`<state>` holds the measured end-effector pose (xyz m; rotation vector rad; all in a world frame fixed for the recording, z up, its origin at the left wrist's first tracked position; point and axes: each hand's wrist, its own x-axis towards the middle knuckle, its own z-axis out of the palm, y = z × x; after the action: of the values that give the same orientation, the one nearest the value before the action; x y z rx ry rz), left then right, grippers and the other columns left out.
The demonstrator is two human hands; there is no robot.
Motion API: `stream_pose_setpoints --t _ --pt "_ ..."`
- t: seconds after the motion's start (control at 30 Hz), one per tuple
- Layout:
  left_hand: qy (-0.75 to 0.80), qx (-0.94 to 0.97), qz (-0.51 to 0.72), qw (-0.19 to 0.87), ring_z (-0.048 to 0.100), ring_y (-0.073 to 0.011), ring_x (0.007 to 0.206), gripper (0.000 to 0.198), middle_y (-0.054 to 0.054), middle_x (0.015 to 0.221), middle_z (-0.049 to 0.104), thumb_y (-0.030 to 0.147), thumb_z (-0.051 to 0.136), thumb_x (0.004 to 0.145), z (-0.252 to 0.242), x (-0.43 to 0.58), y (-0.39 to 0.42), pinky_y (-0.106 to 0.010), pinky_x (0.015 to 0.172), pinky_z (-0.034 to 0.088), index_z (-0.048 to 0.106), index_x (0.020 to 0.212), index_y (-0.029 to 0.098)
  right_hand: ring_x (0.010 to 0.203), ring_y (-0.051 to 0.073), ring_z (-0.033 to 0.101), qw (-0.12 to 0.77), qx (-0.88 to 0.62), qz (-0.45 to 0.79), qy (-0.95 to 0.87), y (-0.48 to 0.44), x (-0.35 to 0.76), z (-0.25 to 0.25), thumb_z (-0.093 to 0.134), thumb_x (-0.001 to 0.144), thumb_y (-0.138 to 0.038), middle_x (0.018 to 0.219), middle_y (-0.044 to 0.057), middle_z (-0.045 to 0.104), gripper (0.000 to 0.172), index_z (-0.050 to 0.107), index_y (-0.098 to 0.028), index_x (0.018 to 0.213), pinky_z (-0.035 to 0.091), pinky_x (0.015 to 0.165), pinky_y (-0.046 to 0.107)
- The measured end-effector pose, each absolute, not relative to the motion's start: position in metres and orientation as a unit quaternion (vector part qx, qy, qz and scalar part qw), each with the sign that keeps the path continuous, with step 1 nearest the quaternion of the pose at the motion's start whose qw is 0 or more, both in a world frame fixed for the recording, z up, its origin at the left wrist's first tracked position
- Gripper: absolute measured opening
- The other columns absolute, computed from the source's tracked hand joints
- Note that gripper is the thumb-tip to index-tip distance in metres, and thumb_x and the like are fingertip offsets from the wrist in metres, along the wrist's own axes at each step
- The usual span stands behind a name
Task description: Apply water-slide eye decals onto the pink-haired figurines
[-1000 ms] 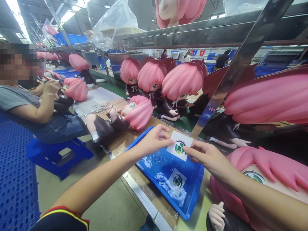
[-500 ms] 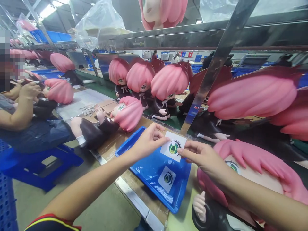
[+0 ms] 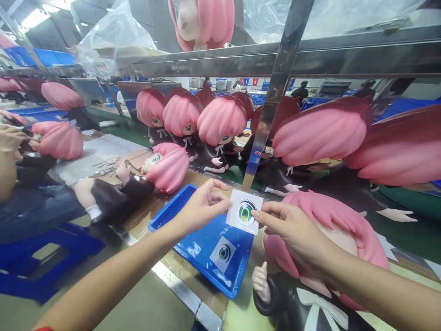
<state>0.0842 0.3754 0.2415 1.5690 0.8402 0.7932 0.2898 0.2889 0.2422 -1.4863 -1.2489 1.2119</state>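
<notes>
Left hand [image 3: 200, 207]: still pinches sticker [image 3: 245, 212], 9 o'clock edge.
Right hand [image 3: 292, 230]: pinches 3 o'clock edge.
Change: sticker nearer doll [image 3: 344, 230].

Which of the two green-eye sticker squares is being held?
The upper square, pinched at its side edges by the left hand and right hand over the blue tray. The other square lies flat inside the tray, untouched.

A white sticker [image 3: 245, 212] with a green-and-black eye print between the hands; a matching sticker [image 3: 223, 253] in the blue tray [image 3: 201, 239] below; pink-haired, black-dressed dolls [image 3: 220, 133] beyond.
</notes>
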Motion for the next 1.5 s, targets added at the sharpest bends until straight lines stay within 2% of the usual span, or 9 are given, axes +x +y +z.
stream_pose_setpoints --t 0.13,0.23,0.37,0.57,0.7,0.8,0.93,1.2,1.5 --pt "0.359 0.705 0.320 0.521 0.077 -0.0239 0.085 0.043 -0.008 0.090 0.079 0.049 0.071 0.083 0.240 0.083 0.378 -0.038 0.081 0.060 0.051 0.107 0.020 0.071 0.020 0.054 0.433 -0.619 0.432 -0.493 0.273 0.318 0.260 0.076 0.070 -0.070 0.074 0.004 0.062 0.051 0.065 -0.020 0.073 0.042 0.066 0.031" --pt "0.368 0.748 0.317 0.453 0.077 -0.0268 0.091 0.039 -0.009 0.095 0.079 0.051 0.072 0.086 0.232 0.082 0.389 -0.040 0.083 0.059 0.056 0.104 0.020 0.072 0.020 0.054 0.463 -0.652 0.373 -0.471 0.249 0.357 0.278 0.078 0.068 -0.071 0.076 0.003 0.062 0.053 0.066 -0.021 0.076 0.042 0.064 0.030" --pt "0.346 0.811 0.322 0.346 0.073 -0.0263 0.091 0.030 -0.006 0.094 0.075 0.049 0.072 0.089 0.220 0.090 0.405 -0.039 0.084 0.056 0.065 0.100 0.022 0.079 0.022 0.061 0.483 -0.698 0.334 -0.410 0.206 0.405 0.283 0.081 0.068 -0.073 0.086 0.005 0.068 0.055 0.071 -0.022 0.083 0.049 0.071 0.030" --pt "0.198 0.895 0.324 0.235 0.072 -0.0229 0.099 0.013 -0.005 0.103 0.077 0.030 0.064 0.095 0.223 0.141 0.395 -0.037 0.092 0.053 0.068 0.106 0.024 0.060 0.016 0.051 0.395 -0.728 0.423 -0.367 0.172 0.424 0.248 0.079 0.064 -0.082 0.072 0.010 0.068 0.064 0.076 -0.020 0.076 0.041 0.057 0.028" --pt "0.017 0.942 0.316 0.115 0.065 -0.0290 0.120 0.020 -0.012 0.124 0.074 0.029 0.064 0.095 0.228 0.189 0.376 -0.043 0.104 0.046 0.070 0.113 0.023 0.060 0.017 0.051 0.350 -0.737 0.459 -0.352 0.177 0.425 0.235 0.074 0.064 -0.082 0.068 0.011 0.069 0.063 0.077 -0.021 0.075 0.032 0.053 0.027" --pt "-0.067 0.950 0.305 0.002 0.057 -0.0366 0.129 0.035 -0.018 0.135 0.068 0.047 0.059 0.099 0.225 0.217 0.366 -0.051 0.107 0.041 0.071 0.119 0.021 0.057 0.016 0.050 0.327 -0.745 0.471 -0.341 0.184 0.425 0.237 0.075 0.061 -0.077 0.065 0.011 0.068 0.056 0.072 -0.021 0.066 0.028 0.052 0.027" --pt "-0.086 0.952 0.292 -0.030 0.047 -0.0414 0.138 0.051 -0.020 0.145 0.060 0.063 0.052 0.099 0.215 0.238 0.363 -0.055 0.114 0.030 0.069 0.128 0.025 0.052 0.015 0.048 0.313 -0.760 0.463 -0.331 0.188 0.425 0.244 0.075 0.059 -0.072 0.058 0.009 0.065 0.051 0.069 -0.021 0.060 0.024 0.049 0.026" --pt "-0.104 0.934 0.327 -0.103 0.044 -0.0395 0.138 0.062 -0.019 0.147 0.058 0.066 0.032 0.104 0.204 0.249 0.367 -0.056 0.115 0.029 0.066 0.132 0.023 0.051 0.014 0.055 0.293 -0.770 0.463 -0.328 0.193 0.421 0.255 0.074 0.066 -0.062 0.055 0.008 0.064 0.046 0.060 -0.019 0.056 0.023 0.047 0.022" --pt "-0.096 0.908 0.362 -0.187 0.045 -0.0312 0.139 0.067 -0.014 0.148 0.063 0.065 0.034 0.105 0.200 0.251 0.364 -0.052 0.123 0.025 0.066 0.135 0.014 0.049 0.013 0.059 0.288 -0.767 0.471 -0.328 0.195 0.420 0.254 0.072 0.071 -0.064 0.059 0.010 0.069 0.049 0.057 -0.019 0.058 0.021 0.044 0.020"
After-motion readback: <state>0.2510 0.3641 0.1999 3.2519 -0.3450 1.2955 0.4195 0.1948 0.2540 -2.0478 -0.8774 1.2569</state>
